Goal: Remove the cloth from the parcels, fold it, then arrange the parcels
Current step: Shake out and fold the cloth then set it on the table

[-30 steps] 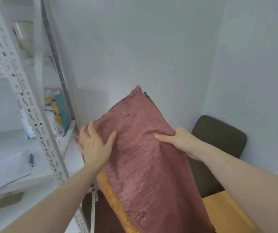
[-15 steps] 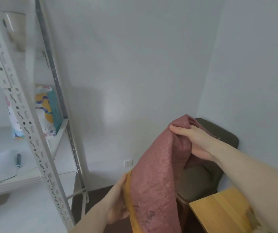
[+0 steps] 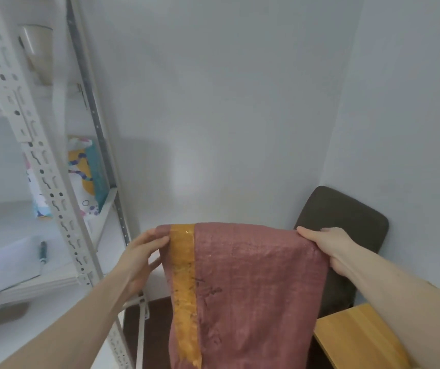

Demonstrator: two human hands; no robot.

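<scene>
A dusty-pink cloth (image 3: 253,288) with an orange band down its left side hangs in front of me, spread wide between both hands. My left hand (image 3: 140,255) pinches its upper left corner beside the orange band. My right hand (image 3: 328,246) grips the upper right corner, fingers curled over the edge. The cloth's lower part runs out of the frame at the bottom. No parcels are in view.
A white metal shelf rack (image 3: 48,187) stands at the left, holding a patterned bag (image 3: 88,174), a pen (image 3: 43,253) and papers. A dark chair (image 3: 346,222) stands behind the cloth at the right, next to a wooden table corner (image 3: 357,339). White walls close the corner.
The cloth was bunched and held slanting; now it is stretched out flat and level. My left hand rose to the top left corner, my right hand moved out to the right.
</scene>
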